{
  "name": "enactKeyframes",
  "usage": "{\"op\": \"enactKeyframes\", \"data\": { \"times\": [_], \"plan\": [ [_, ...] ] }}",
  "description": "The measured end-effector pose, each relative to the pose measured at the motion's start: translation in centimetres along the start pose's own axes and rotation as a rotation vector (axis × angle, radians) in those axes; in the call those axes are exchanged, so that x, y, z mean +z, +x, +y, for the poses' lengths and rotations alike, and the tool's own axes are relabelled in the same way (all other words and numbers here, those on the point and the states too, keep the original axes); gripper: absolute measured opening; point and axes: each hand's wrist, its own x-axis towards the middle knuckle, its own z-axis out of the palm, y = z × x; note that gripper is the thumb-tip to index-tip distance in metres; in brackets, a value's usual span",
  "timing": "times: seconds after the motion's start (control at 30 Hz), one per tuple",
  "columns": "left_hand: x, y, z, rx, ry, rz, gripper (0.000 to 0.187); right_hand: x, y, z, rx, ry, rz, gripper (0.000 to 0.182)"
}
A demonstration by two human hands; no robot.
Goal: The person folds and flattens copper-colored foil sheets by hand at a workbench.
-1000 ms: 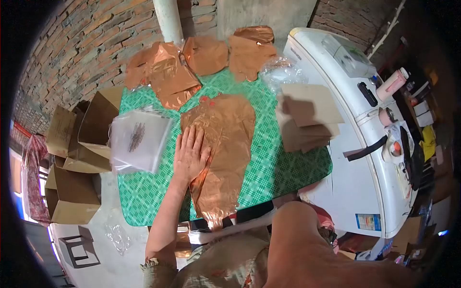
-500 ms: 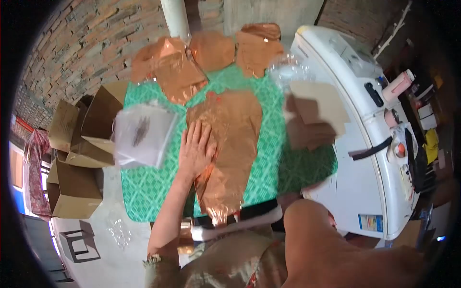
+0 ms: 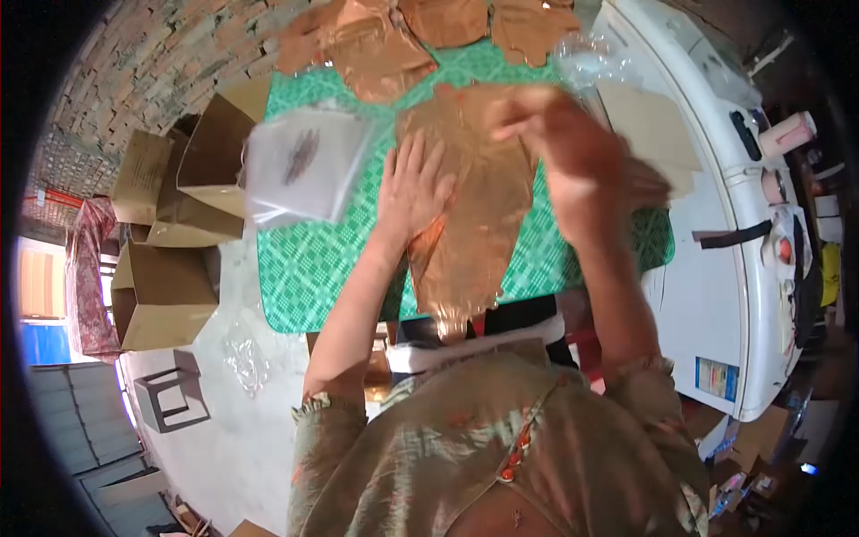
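A copper-brown shiny piece (image 3: pixel 479 206), which looks like a wrapped garment, lies lengthwise on the green checked tabletop (image 3: pixel 331 277) in front of me. My left hand (image 3: pixel 416 183) rests flat on its left side with the fingers extended. Above its upper right part is my right hand (image 3: pixel 568 134), smeared by motion; whether its fingers hold anything cannot be made out. Left of the piece sits a stack of clear plastic bags (image 3: pixel 309 166) with a dark print. More copper-brown pieces (image 3: pixel 376 54) lie along the far edge.
Pale cardboard sheets (image 3: pixel 653 134) and a crumpled clear bag (image 3: pixel 595 58) lie to the right. Beyond is a white appliance (image 3: pixel 716 215) lying flat. Open cardboard boxes (image 3: pixel 170 286) stand at the left, near a small dark stool (image 3: pixel 174 394) on the floor.
My right hand has swung from the table's right side, by the cardboard, to above the brown piece. The left hand stays flat on it. The camera view has tilted downward.
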Motion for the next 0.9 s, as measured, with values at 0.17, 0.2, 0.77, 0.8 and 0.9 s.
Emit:
{"op": "enactKeyframes", "data": {
  "times": [0.17,0.2,0.77,0.8,0.9],
  "plan": [
    [-0.1,0.2,0.0,-0.025,0.002,-0.045,0.064,4.5,-7.6,10.1,0.447,-0.724,-0.446,0.054],
    [-0.1,0.2,0.1,-0.032,0.002,-0.056,0.064,5.0,-8.9,11.3,0.446,-0.811,-0.542,0.058],
    [-0.7,3.6,0.9,0.02,-0.093,0.029,0.059,4.8,-9.4,13.1,0.581,-0.932,-0.824,0.066],
    [0.0,3.8,0.8,0.008,-0.17,0.034,0.058,4.7,-8.8,12.8,0.605,-0.928,-0.849,0.066],
    [1.5,4.2,0.5,0.016,-0.261,0.036,0.054,4.6,-8.3,12.5,0.632,-0.905,-0.862,0.066]
  ]
}}
